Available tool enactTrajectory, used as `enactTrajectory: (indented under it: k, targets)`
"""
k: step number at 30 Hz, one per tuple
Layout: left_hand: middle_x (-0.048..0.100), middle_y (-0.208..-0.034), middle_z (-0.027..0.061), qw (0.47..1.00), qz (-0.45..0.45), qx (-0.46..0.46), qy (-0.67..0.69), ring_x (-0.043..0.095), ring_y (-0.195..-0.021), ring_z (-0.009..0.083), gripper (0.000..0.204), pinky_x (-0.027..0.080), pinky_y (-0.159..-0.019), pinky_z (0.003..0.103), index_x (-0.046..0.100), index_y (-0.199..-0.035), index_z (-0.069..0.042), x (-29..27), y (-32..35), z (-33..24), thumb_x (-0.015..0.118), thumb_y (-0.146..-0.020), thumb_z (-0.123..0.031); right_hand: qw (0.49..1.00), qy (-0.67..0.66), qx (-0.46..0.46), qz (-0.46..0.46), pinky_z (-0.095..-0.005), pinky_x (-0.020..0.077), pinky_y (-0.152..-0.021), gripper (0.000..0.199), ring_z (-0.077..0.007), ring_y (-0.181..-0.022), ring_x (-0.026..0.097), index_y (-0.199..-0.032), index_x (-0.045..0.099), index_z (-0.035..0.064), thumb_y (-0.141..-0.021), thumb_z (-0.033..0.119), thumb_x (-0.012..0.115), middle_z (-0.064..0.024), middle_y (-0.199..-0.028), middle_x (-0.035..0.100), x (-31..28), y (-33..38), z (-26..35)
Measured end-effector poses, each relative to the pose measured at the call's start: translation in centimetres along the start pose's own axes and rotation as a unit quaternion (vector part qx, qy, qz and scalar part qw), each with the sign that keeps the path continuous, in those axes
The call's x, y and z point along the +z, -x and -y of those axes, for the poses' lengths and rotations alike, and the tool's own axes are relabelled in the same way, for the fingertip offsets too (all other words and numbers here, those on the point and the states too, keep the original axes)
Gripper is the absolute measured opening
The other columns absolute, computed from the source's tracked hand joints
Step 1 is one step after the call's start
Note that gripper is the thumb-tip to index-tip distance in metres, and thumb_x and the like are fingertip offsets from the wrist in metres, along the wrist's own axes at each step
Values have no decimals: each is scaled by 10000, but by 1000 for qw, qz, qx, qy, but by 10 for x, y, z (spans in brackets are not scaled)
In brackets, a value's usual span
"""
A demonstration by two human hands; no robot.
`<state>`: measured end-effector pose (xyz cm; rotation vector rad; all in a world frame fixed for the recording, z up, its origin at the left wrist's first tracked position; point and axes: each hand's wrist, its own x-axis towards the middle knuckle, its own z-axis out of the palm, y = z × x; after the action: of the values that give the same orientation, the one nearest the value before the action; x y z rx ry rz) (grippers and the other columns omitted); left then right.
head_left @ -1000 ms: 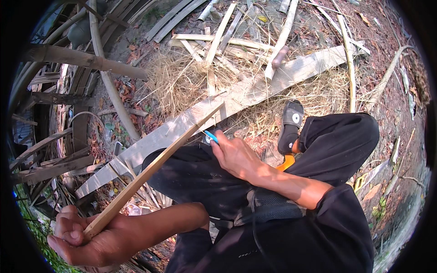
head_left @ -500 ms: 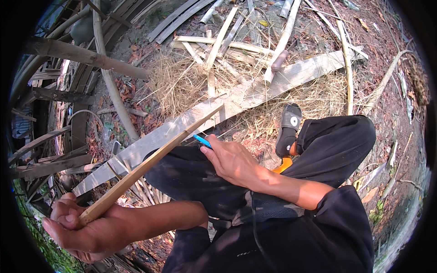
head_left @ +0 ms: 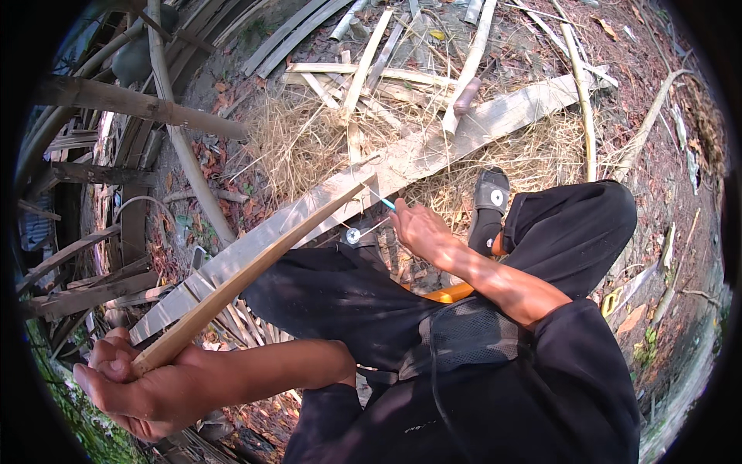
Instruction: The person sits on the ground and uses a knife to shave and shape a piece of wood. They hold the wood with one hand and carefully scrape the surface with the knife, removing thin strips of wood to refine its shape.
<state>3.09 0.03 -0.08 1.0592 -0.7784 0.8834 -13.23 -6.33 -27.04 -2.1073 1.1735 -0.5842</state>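
My left hand [head_left: 131, 383] grips the near end of a long bamboo strip [head_left: 247, 274] that slants up to the right, over my black-trousered knee. The strip's far tip lies on a wide split bamboo plank [head_left: 433, 151] resting across the ground. My right hand [head_left: 417, 228] is closed on a small tool with a blue handle [head_left: 386, 203], close to the strip's far tip and the plank. A black sandal [head_left: 491, 197] on my foot sits just right of that hand.
Dry straw [head_left: 286, 143] and several cut bamboo slats [head_left: 363, 73] lie beyond the plank. Bamboo poles [head_left: 131, 100] and a curved stem [head_left: 182, 147] stand on the left. An orange object [head_left: 448, 292] shows between my legs. Leaf-strewn dirt lies on the right.
My left hand has pulled the bamboo strip's near end lower and further left. My right hand with the blue-handled tool has shifted slightly up toward the plank.
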Motion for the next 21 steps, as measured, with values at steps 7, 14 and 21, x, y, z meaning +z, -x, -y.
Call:
enactTrajectory:
  k: [7,14,21]
  targets:
    - [489,-548,89,998,12,-3,54,503,-510,169,299,486,-513,285,523,-554,41,-11,-4,-3,610,-807,-93,996,-78,-28,-20,-466,397,-428,221,-408,-455,512,-865,441,-17,-936,192,451,-190,-468,481,7,17,24]
    - [434,-544,73,994,40,2,97,475,-520,158,302,486,-502,280,523,-565,41,-13,-2,-2,581,-832,-89,990,-136,-23,-21,-448,393,-405,219,-370,-413,514,-882,451,-26,-934,187,460,-179,-450,470,1,14,41]
    - [418,-554,68,992,56,19,114,441,-517,145,312,449,-501,281,519,-561,41,-11,-1,-4,575,-840,-88,999,-29,-12,-20,-462,372,-419,239,-399,-438,503,-851,441,-9,-940,212,451,-188,-469,476,12,10,-15]
